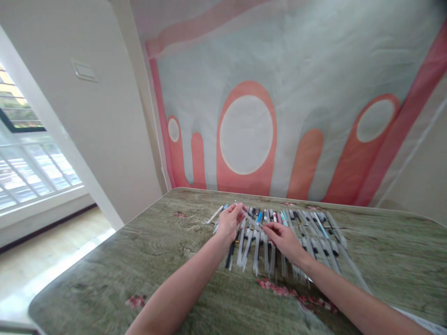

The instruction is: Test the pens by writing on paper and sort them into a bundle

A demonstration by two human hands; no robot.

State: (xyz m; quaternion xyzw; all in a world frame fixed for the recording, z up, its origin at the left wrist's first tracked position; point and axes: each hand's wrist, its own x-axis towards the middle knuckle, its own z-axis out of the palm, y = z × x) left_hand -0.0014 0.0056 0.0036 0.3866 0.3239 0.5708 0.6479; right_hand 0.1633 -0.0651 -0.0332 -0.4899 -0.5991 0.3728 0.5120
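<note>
Between my two hands a clear-barrelled pen (252, 220) is held at a slant above the rows of pens. My left hand (231, 222) pinches its upper-left end, and a thin tip shows just past the fingers. At the lower-right end, the fingers of my right hand (282, 238) are closed on the same pen. Below and around both hands lie many pens in two rough rows. The near row holds clear pens with dark ends (256, 251); the far row mixes in a blue pen (259, 217) and red-and-white ones. My right hand hides part of the near row.
The pens lie on a wood-patterned table (157, 251) with printed pink flowers (279, 288). Long clear strips (354, 270) border the rows on the right. A wall covering (300, 70) with pink shapes rises behind the table. A window (31, 149) is at the left.
</note>
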